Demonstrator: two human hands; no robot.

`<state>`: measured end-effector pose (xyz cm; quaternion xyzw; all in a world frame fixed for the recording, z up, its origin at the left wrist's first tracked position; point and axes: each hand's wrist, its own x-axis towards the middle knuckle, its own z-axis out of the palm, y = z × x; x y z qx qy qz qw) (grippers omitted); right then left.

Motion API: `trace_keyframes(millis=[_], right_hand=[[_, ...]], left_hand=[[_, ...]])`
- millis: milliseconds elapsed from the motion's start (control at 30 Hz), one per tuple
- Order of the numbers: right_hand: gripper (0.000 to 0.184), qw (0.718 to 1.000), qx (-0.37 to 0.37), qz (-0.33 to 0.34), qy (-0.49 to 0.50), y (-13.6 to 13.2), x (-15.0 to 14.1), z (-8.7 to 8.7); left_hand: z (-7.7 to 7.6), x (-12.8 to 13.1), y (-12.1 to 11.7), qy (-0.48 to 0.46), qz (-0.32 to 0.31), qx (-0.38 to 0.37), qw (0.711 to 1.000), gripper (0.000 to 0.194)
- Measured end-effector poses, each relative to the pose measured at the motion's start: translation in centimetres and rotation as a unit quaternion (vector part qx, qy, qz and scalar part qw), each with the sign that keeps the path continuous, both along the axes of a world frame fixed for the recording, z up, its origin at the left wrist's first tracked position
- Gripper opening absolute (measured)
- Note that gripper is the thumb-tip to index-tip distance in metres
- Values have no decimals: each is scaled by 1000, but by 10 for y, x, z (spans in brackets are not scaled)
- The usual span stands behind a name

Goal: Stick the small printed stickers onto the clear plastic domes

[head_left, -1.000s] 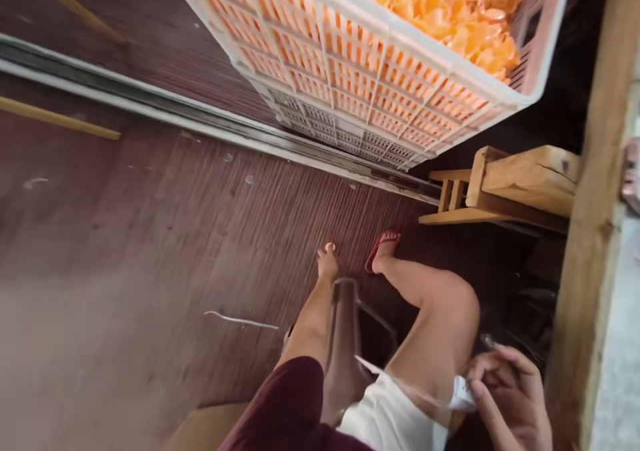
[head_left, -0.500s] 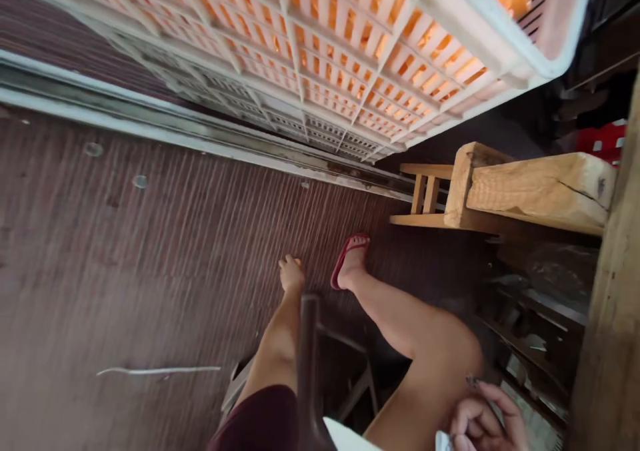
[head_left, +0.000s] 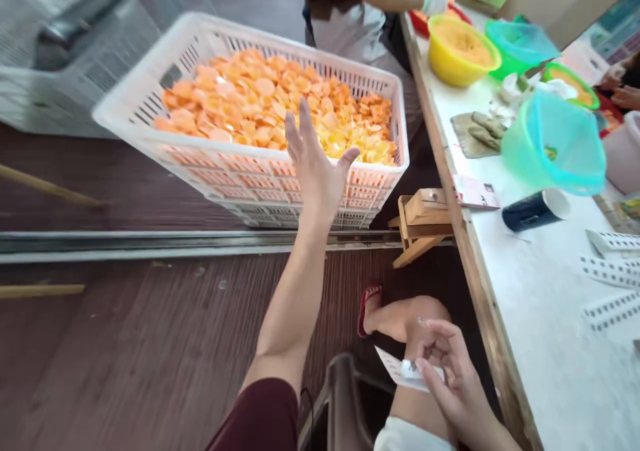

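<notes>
Fingers (head_left: 306,121) splayed, empty, on my left hand (head_left: 320,171) at twelve o'clock, I remotely pinch, right hand (head_left: 453,374) at five, a white sheet (head_left: 393,364), likely flimsy, best edge-held

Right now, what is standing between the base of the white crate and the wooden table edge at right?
In the head view, a small wooden stool shows between the white crate and the wooden table edge.

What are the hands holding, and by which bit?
The right hand holds a thin white sheet near one end, the exact spot hidden; the open left hand holds nothing that shows.
</notes>
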<state>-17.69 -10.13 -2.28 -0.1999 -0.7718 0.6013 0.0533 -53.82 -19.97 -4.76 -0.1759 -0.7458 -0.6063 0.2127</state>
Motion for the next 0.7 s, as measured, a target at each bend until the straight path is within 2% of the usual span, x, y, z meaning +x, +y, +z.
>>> trace_keyframes(millis=[33, 100, 133, 167, 233, 267, 333, 433, 533, 633, 700], right_hand=[[32, 1000, 9, 1, 14, -2, 2, 9], [33, 998, 28, -26, 46, -2, 11, 26], [34, 996, 37, -51, 61, 0, 18, 33], [34, 993, 49, -79, 75, 3, 26, 38], [36, 984, 76, -127, 100, 10, 44, 47], [36, 980, 92, -141, 109, 14, 53, 50], [34, 972, 127, -153, 124, 21, 73, 54], [31, 961, 169, -169, 143, 29, 99, 62], [33, 938, 184, -238, 172, 42, 123, 80], [39, 912, 162, -311, 214, 65, 146, 101], [43, 916, 141, -313, 208, 86, 154, 110]], left_hand=[[20, 15, 3, -8, -8, 6, 1000, 71], [40, 75, 8, -46, -84, 29, 995, 66], [43, 116, 9, -77, -158, 45, 983, 60], [42, 160, 10, -113, -251, 61, 959, 55], [38, 245, 10, -205, -432, 82, 875, 57], [38, 280, 10, -243, -477, 73, 842, 53], [42, 333, 11, -290, -475, 48, 829, 34], [56, 372, 21, -321, -431, 36, 842, 24], [71, 388, 35, -331, -436, 23, 837, 23], [80, 401, 47, -330, -434, 10, 838, 24], [82, 408, 53, -326, -426, 10, 844, 24]])
